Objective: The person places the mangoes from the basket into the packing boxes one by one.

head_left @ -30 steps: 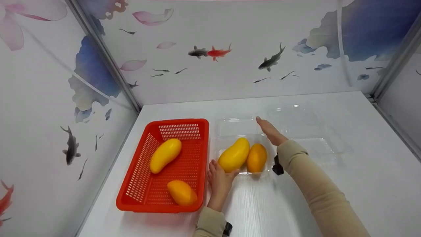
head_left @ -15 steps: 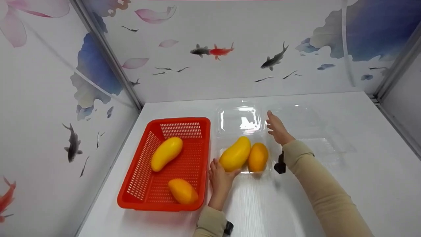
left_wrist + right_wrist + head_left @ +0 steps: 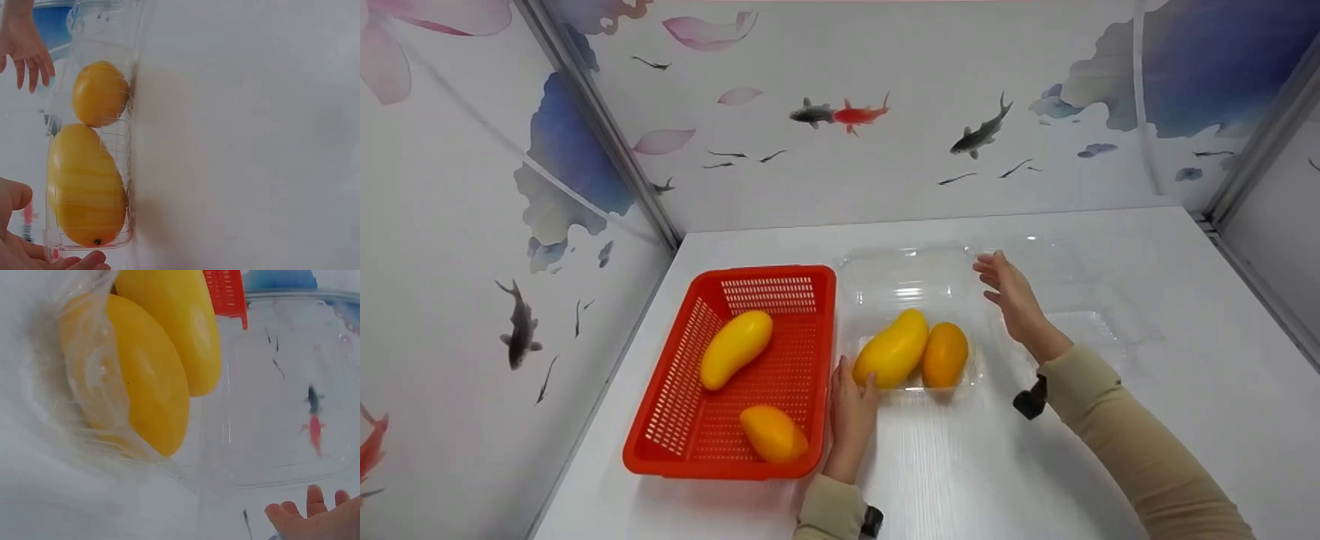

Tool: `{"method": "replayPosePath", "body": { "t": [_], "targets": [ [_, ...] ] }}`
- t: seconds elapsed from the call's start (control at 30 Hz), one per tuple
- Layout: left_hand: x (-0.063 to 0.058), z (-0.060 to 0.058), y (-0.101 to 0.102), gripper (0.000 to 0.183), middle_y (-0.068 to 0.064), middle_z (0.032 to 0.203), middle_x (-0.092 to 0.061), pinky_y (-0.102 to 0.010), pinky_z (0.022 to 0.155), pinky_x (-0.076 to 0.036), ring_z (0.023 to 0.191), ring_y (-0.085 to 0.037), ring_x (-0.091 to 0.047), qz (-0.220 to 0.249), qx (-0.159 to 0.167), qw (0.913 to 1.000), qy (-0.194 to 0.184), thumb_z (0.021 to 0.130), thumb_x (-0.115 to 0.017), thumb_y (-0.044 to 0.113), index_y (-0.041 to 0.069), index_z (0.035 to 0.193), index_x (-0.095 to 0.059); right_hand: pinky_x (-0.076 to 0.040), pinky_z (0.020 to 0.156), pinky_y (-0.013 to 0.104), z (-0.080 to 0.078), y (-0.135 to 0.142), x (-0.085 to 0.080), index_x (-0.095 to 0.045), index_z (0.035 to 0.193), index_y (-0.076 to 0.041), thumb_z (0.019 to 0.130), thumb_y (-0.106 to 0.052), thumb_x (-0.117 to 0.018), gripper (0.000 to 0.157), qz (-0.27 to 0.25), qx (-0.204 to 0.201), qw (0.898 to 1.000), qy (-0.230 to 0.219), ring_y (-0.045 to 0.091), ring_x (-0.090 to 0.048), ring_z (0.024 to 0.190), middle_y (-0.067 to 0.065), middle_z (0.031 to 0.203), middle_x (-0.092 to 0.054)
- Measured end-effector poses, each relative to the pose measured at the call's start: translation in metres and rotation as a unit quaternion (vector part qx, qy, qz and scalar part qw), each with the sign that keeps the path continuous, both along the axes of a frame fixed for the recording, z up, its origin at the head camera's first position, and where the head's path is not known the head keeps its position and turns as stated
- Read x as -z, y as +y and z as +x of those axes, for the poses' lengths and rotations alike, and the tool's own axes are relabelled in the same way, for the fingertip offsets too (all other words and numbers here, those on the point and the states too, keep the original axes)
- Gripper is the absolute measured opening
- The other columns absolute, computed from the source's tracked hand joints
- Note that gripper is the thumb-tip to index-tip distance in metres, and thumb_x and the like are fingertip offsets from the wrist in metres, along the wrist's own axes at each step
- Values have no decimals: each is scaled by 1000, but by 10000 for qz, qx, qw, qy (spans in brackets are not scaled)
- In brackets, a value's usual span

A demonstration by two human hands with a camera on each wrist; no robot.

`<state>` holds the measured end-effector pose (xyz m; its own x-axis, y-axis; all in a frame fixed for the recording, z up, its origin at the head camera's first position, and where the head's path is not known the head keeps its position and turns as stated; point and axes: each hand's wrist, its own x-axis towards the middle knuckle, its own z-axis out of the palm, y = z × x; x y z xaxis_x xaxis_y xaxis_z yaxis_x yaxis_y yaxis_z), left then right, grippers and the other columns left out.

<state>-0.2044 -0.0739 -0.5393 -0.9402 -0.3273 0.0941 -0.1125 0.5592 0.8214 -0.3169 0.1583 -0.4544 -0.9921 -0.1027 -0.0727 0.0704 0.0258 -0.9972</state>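
A clear plastic clamshell box [image 3: 976, 367] holds a large yellow mango [image 3: 892, 351] and a smaller orange-yellow mango [image 3: 945, 355], side by side. Its lid [image 3: 885, 274] stands open towards the back; the right wrist view shows the lid [image 3: 270, 433] beyond the fruit. My left hand [image 3: 853, 412] lies along the box's front left corner, fingers extended. In the left wrist view, the left hand's fingertips [image 3: 84, 261] are at the box's end wall; contact is hard to tell. My right hand [image 3: 1020, 304] hovers right of the lid, fingers spread, holding nothing.
Left of the box stands a red plastic basket [image 3: 825, 337] with a yellow mango [image 3: 736, 349] and an orange-yellow mango [image 3: 774, 435] inside. Another clear plastic box [image 3: 1099, 330] lies open on the right. A printed wall [image 3: 840, 187] closes off the table's back.
My right hand has moved to the right, away from the lid. My left thumb has drawn back leftward from the front of the large mango. The lid's tilt has shifted.
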Motion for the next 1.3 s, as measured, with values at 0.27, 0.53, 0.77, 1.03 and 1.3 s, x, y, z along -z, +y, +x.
{"method": "replayPosePath", "body": {
  "t": [0.27,0.53,0.77,1.03,1.3],
  "targets": [
    [-2,4,-3,47,-14,136,-44,-46,105,-30,127,-29,-38,-129,-317,9993,176,94,-47,24,0,134,-41,-31,104,44,46,14,15,-29,135,5,97,-47,-30,65,694,-412,9966,154,36,-37,126,22,140,-29],
    [-2,6,-5,28,-4,111,-49,-38,95,-39,105,-17,-42,-299,-1020,9900,928,94,-46,29,8,110,-54,-49,71,19,71,23,41,-37,128,7,97,-35,-41,53,530,-569,9969,-100,9,-56,74,6,98,-52],
    [3,4,-1,13,-5,96,-47,-37,89,-37,97,-18,-43,530,-1147,9859,1097,93,-48,20,8,94,-51,-45,56,21,80,24,58,-39,123,7,96,-18,-44,37,898,-884,9912,-396,11,-47,58,4,78,-54],
    [6,2,0,25,-14,112,-47,-42,94,-38,106,-26,-42,1135,-1013,9878,346,93,-45,14,-1,113,-49,-35,45,20,85,20,77,-40,109,2,94,-15,-46,23,921,-797,9883,-916,11,-38,47,1,64,-52],
    [9,-3,-4,35,-11,90,-54,-26,62,-49,66,-16,-52,2257,-924,9676,-655,93,-46,23,3,123,-43,-49,62,24,81,18,81,-26,128,5,95,-19,-39,43,448,-1225,9779,-1636,12,-55,61,5,84,-63]
  ]
}}
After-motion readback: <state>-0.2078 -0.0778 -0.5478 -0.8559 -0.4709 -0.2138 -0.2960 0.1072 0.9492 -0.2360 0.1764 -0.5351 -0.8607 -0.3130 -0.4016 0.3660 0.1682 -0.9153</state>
